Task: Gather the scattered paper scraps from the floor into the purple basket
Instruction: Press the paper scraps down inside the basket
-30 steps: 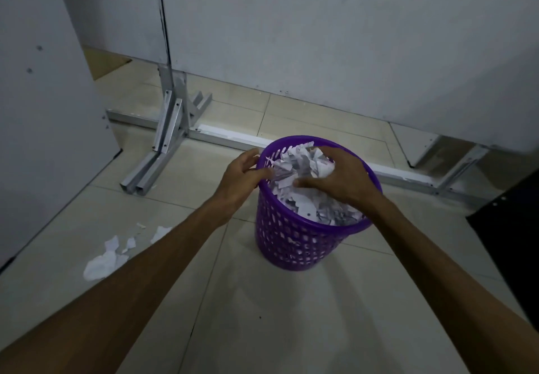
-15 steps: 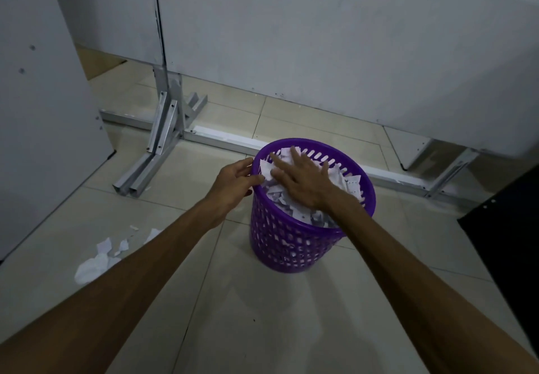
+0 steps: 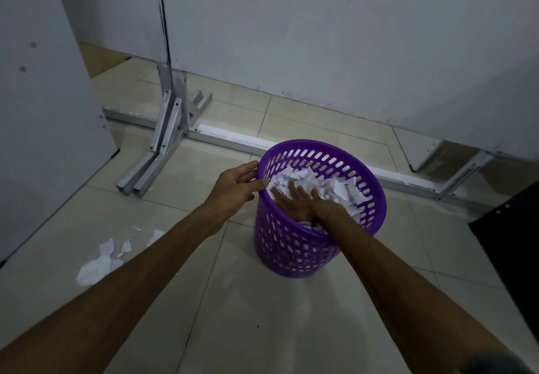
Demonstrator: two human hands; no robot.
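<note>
A few paper scraps (image 3: 99,260) are still on the floor tile to the left, so not done yet. Right hand (image 3: 297,203) presses flat, fingers straight, on the paper inside the purple basket (image 3: 291,254). Left hand (image 3: 236,188) rests loosely spread against its rim; most of the job looks done.

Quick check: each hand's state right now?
Left hand: open, fingers touching the basket rim.
Right hand: open, flat, pressing down the scraps.
</note>
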